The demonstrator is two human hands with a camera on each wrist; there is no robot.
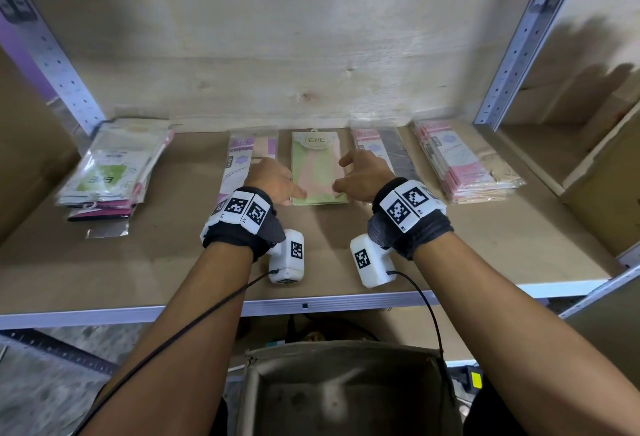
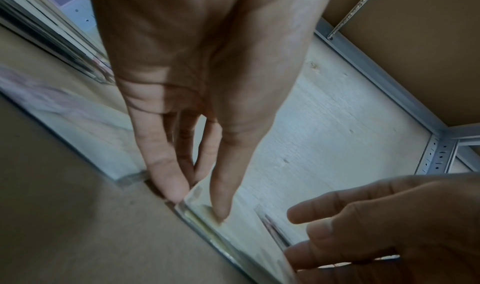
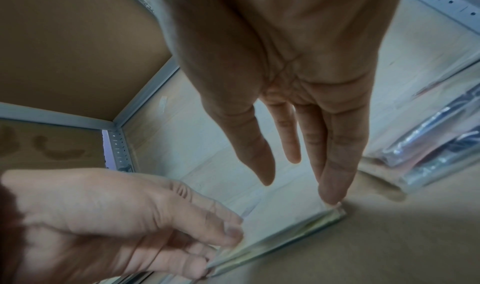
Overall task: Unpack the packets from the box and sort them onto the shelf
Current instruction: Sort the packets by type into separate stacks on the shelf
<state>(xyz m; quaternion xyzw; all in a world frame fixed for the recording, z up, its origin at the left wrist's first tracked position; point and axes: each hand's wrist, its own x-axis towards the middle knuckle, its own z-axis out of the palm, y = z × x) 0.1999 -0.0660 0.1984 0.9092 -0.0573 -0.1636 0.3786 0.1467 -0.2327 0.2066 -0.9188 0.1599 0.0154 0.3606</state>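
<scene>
A green and pink packet stack lies flat in the middle of the shelf. My left hand touches its near left corner with straight fingers. In the left wrist view the thumb presses on top of the packet stack and another fingertip rests against its edge. My right hand is at the near right corner. In the right wrist view one straight fingertip touches that corner of the packet stack, with the thumb off it. The cardboard box sits below the shelf's front edge and looks empty.
Other packets lie along the back: a mixed pile at far left, a purple packet, a pink and grey one and a pink stack at right. Metal uprights frame the bay.
</scene>
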